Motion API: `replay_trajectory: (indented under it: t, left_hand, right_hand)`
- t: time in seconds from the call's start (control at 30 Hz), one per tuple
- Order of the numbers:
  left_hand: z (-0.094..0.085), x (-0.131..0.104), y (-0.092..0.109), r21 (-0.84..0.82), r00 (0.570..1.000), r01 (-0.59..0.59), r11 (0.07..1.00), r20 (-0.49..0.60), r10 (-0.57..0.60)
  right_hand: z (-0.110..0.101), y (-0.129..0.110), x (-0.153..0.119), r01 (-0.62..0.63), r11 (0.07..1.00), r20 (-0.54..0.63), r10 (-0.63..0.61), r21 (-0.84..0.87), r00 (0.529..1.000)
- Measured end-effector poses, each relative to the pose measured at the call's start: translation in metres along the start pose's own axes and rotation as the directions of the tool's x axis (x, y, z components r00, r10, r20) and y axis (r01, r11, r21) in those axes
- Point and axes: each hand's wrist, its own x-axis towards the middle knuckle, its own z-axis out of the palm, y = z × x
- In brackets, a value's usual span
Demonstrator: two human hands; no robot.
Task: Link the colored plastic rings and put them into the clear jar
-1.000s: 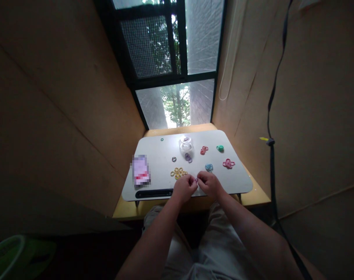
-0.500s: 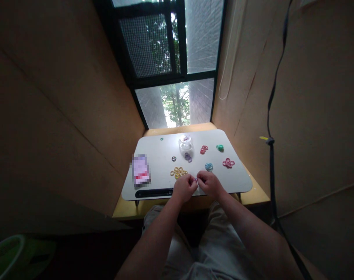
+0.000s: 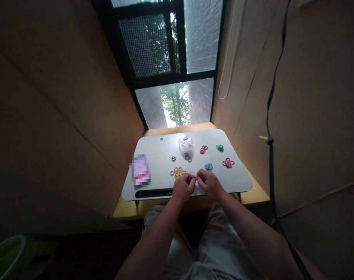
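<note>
Close to the table's front edge, my left hand (image 3: 184, 187) and my right hand (image 3: 208, 182) meet with their fingertips pinched together. Between them is a small pinkish-purple band (image 3: 196, 178), mostly covered by the fingers. Just beyond my left hand lies a cluster of yellow ring-shaped bands (image 3: 178, 172), and past my right hand a small pile of blue bands (image 3: 208, 166). Purple bands (image 3: 188, 156) lie by the clear round jar (image 3: 185, 144). A dark band (image 3: 173, 158) rests left of them.
On the white folding table (image 3: 153, 149) are red bands (image 3: 203, 149), pink bands (image 3: 228, 162), a green bundle (image 3: 220, 147) and a lone green ring (image 3: 161, 139). A blurred-out pink packet (image 3: 140, 171) lies left. A black slot (image 3: 153, 193) runs along the front edge. A dark strap (image 3: 271, 167) hangs at right.
My hands stay in nearly the same place. Only the fingertips and the small band between them have shifted very slightly.
</note>
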Motion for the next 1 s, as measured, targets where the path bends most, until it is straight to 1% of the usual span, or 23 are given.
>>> replay_trajectory:
  t: [0.13, 0.37, 0.6, 0.8, 1.0]
  left_hand:
    - [-0.0003, -0.0010, 0.0024, -0.025, 1.000, -0.005, 1.000, -0.020, 0.004]
    - [-0.0025, -0.0016, 0.0027, 0.003, 1.000, 0.006, 1.000, -0.014, -0.006]
    - [-0.0017, -0.0029, 0.0027, 0.010, 1.000, -0.005, 1.000, 0.021, 0.004]
    - [-0.0027, -0.0028, 0.0023, 0.005, 1.000, -0.017, 1.000, 0.012, 0.017]
    - [-0.0033, -0.0032, 0.0036, 0.008, 1.000, -0.006, 1.000, 0.018, 0.005]
  right_hand:
    - [-0.0005, -0.0012, 0.0003, -0.002, 1.000, 0.015, 0.003, -0.015, 1.000]
    - [0.0000, -0.0014, 0.0002, 0.000, 0.999, 0.017, 0.001, -0.034, 1.000]
    - [0.0010, 0.0001, 0.0006, -0.026, 0.999, -0.029, 0.025, -0.029, 0.999]
    - [0.0016, 0.0008, 0.0012, -0.018, 0.999, -0.044, 0.016, -0.039, 0.999]
    - [0.0010, -0.0001, 0.0011, -0.028, 0.999, -0.001, 0.028, -0.028, 1.000]
